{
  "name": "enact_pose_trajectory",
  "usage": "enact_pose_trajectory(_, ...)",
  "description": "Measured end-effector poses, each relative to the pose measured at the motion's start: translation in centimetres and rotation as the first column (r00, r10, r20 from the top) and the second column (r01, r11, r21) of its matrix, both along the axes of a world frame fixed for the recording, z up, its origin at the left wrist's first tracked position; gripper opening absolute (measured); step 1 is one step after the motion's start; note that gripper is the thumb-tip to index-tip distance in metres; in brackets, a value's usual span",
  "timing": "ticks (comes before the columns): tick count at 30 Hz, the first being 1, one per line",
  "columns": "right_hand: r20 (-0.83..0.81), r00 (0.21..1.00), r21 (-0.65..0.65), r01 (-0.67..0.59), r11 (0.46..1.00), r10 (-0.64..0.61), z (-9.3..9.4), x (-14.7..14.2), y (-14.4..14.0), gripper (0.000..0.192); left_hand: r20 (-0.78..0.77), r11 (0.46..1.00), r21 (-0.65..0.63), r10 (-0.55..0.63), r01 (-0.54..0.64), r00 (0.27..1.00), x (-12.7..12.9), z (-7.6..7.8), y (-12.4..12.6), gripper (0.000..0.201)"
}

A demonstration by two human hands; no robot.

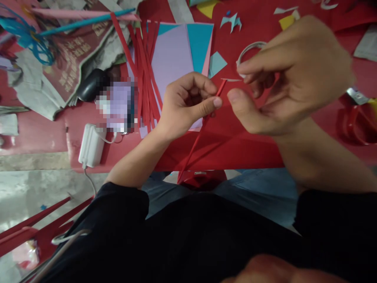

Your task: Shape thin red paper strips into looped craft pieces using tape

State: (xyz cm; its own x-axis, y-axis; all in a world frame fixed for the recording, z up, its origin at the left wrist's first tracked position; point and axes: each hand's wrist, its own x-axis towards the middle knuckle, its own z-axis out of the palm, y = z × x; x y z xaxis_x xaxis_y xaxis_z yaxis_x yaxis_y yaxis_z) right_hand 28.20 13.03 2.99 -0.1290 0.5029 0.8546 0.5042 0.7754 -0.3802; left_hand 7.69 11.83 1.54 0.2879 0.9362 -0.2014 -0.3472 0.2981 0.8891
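Note:
My left hand (191,100) pinches a thin rolled red paper stick (196,143) near its upper end. The stick slants down past the table edge toward my lap. To the right, my right hand (294,74) hovers with thumb and index finger apart. Nothing shows between those two fingertips. Just behind its index finger is a white ring like a tape roll (250,47), partly hidden by the hand; I cannot tell whether they touch. Under and beside my left hand lie lilac paper (172,55), teal paper (202,39) and several red paper strips (144,78).
A black computer mouse (92,84) and a white power bank (92,145) with a cable are at left. Crumpled newspaper (38,86) lies behind them, with a blue paper flower (26,35). Blue paper scraps (218,64) dot the red table. A red container (361,124) stands at right.

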Motion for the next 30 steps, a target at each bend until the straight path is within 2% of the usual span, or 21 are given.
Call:
enact_pose_trajectory(3, 0.068, 0.996, 0.161, 0.049, 0.986, -0.061, -0.2, 0.0, 0.0, 0.01, -0.027, 1.0, 0.029, -0.007, 0.008, 1.0, -0.1, 0.0, -0.1, 0.027)
enact_pose_trajectory(5, 0.106, 0.989, 0.218, 0.077, 0.973, -0.102, -0.5, 0.0, 0.1, 0.007, -0.032, 0.998, 0.061, -0.007, 0.009, 0.999, -0.1, -0.1, 0.0, 0.029)
enact_pose_trajectory(10, 0.249, 0.946, 0.198, 0.162, 0.967, -0.209, -1.7, 0.3, 0.1, 0.016, -0.058, 0.991, 0.137, -0.004, 0.012, 0.998, -0.1, -0.1, 0.1, 0.032)
enact_pose_trajectory(16, 0.315, 0.934, 0.251, 0.088, 0.964, -0.167, -1.8, 0.8, 0.0, 0.012, -0.042, 0.982, 0.19, 0.008, 0.0, 0.999, -0.3, 0.0, 0.1, 0.043)
enact_pose_trajectory(21, 0.167, 0.975, 0.326, 0.085, 0.942, -0.146, -2.5, 0.3, 1.2, 0.014, -0.032, 0.989, 0.149, 0.014, -0.009, 0.999, -0.2, 0.4, -0.1, 0.035)
enact_pose_trajectory(25, 0.194, 0.965, 0.238, 0.129, 0.963, -0.178, -4.3, 0.6, 2.0, 0.028, 0.028, 0.998, 0.056, -0.005, 0.003, 1.0, 0.1, 0.7, -0.4, 0.035)
enact_pose_trajectory(28, 0.18, 0.976, 0.159, 0.09, 0.983, -0.119, -5.4, 1.5, 2.3, 0.041, 0.069, 1.0, -0.027, -0.003, 0.005, 0.998, 0.1, 0.9, -0.5, 0.034)
enact_pose_trajectory(30, 0.153, 0.985, 0.151, 0.055, 0.987, -0.078, -6.0, 2.3, 2.6, 0.046, 0.049, 0.999, -0.037, -0.026, 0.028, 0.998, -0.1, 1.1, -0.5, 0.031)
